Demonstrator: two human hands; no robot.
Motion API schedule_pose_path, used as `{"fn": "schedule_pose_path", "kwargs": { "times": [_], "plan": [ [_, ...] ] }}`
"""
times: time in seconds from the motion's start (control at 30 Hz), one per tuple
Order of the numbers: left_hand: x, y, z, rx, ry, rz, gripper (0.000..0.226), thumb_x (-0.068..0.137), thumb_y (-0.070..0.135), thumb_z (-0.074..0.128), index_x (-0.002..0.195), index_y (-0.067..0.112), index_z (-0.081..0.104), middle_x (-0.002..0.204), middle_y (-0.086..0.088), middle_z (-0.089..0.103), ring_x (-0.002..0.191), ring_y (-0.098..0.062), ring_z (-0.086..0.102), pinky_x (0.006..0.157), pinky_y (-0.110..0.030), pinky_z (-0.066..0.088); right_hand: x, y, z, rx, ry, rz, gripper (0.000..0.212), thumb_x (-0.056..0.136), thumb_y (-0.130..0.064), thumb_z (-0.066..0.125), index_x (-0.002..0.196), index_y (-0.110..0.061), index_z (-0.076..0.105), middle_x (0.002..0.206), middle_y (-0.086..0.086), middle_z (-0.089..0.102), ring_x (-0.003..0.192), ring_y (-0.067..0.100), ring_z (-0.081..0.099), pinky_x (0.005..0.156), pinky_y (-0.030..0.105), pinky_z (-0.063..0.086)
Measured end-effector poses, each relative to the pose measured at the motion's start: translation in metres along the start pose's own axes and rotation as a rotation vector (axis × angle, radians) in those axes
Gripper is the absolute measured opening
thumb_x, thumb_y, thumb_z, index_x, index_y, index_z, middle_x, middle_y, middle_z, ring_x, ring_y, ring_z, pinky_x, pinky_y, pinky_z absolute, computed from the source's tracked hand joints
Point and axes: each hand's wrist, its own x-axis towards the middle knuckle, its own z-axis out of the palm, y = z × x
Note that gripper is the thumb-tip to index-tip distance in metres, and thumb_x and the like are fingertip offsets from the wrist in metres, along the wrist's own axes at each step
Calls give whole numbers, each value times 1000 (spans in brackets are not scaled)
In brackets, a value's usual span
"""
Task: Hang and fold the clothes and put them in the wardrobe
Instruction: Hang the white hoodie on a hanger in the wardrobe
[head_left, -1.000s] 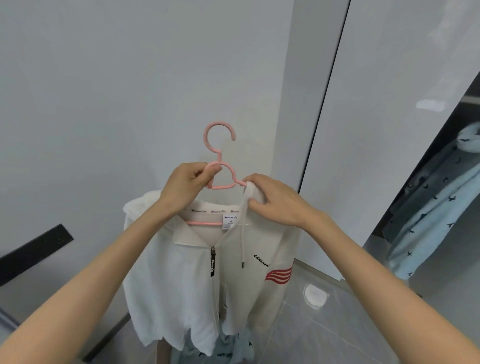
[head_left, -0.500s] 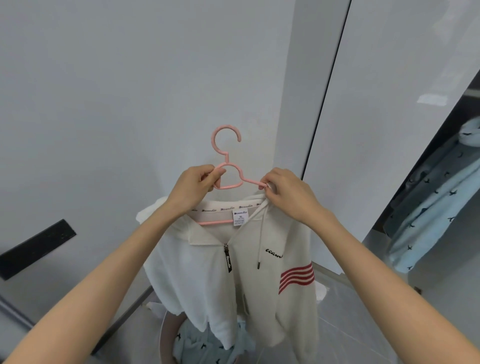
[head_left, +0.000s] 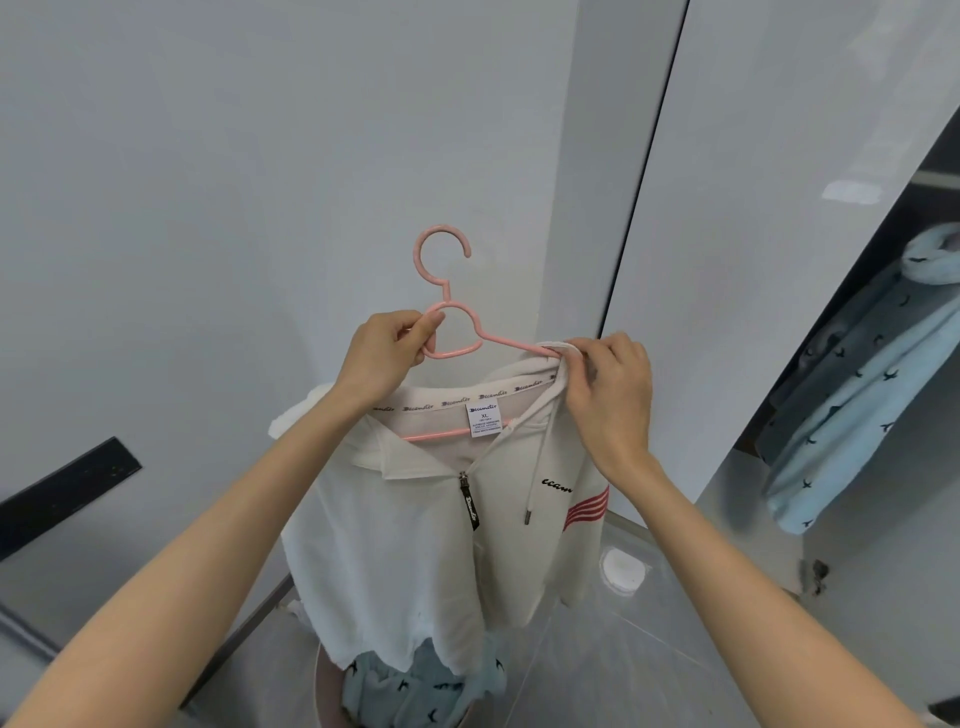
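On pink hanger (head_left: 457, 332) — white hoodie (head_left: 415, 519), both hands gripping

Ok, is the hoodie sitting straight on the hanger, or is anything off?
Askew: the white hoodie is hitched high on the pink hanger where the right hand pinches it, while its other shoulder sags below the left hand.

Grips pink hanger (head_left: 445, 293) at its loop with left hand (head_left: 382, 358), pinches white hoodie (head_left: 389, 545) neck edge onto hanger's arm with right hand (head_left: 613, 395); dangles hoodie above basket (head_left: 326, 686) of light-blue clothes (head_left: 415, 691).
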Motion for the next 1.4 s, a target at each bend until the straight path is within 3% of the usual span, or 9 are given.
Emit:
{"fn": "schedule_pose_path", "kwargs": {
  "times": [0.1, 0.3, 0.5, 0.6, 0.8, 1.1, 1.27, 1.33, 1.4],
  "plan": [
    [-2, 0, 0, -18, 2, -18, 43, 96, 39, 50, 59, 18, 53, 40, 11, 43, 42, -5, 39, 51, -14, 30, -6, 0, 4, 215, -27, 247, 9, 92, -17, 57, 88, -12, 64, 87, -3, 58, 74, 11, 54, 74, 32, 47],
    [-4, -3, 1, -81, 8, -35, 42, 95, 40, 51, 59, 18, 54, 42, 11, 41, 44, -7, 36, 54, -21, 30, -31, 7, 14, 343, -222, 453, 18, 88, -25, 64, 89, -11, 51, 78, -4, 53, 71, 12, 49, 69, 28, 45],
    [0, 5, -6, -113, 29, -23, 42, 95, 40, 51, 60, 18, 54, 41, 11, 40, 42, -6, 36, 48, -15, 28, -69, 5, 45, 355, -992, 651, 15, 90, -37, 60, 95, -24, 65, 101, -4, 66, 89, 9, 57, 82, 27, 47],
    [2, 8, -8, -134, 41, -12, 42, 96, 39, 51, 60, 17, 53, 43, 10, 38, 42, -7, 33, 45, -15, 26, -75, -5, 57, 476, -1117, 748, 25, 92, -34, 59, 107, -16, 66, 103, -5, 65, 85, 8, 59, 76, 20, 48],
    [6, 5, -12, -181, 81, -40, 42, 96, 36, 51, 60, 16, 53, 44, 10, 38, 42, -6, 33, 43, -12, 26, -75, -8, 69, 754, -989, 951, 18, 88, -23, 68, 97, -7, 68, 88, 3, 70, 66, 9, 65, 80, 24, 54],
    [15, -4, -21, -197, 158, -66, 42, 96, 38, 50, 61, 15, 54, 40, 12, 43, 41, -4, 37, 43, -11, 28, -82, 25, 42, 974, -1131, 1079, 17, 93, -23, 59, 107, -19, 68, 92, -5, 72, 81, 9, 62, 84, 26, 49],
    [12, 7, -13, -219, 57, -20, 43, 96, 39, 50, 59, 16, 53, 42, 11, 40, 43, -4, 34, 45, -13, 28, -85, 25, 55, 519, -1116, 897, 20, 94, -34, 57, 107, -25, 68, 104, -9, 69, 86, 11, 54, 76, 20, 44],
    [11, 13, -14, -227, 28, 9, 43, 96, 37, 51, 59, 15, 54, 46, 7, 39, 43, -5, 33, 46, -13, 28, -81, 27, 56, 355, -962, 770, 18, 91, -27, 61, 106, -20, 68, 98, -9, 66, 86, 7, 56, 69, 11, 41],
    [11, 19, -15, -225, -1, 29, 42, 96, 35, 51, 59, 14, 54, 45, 8, 39, 42, -5, 32, 45, -12, 27, -72, 26, 49, 273, -793, 623, 9, 87, -25, 65, 92, -20, 70, 88, -8, 68, 79, 4, 58, 68, 13, 42]
  ]
}}
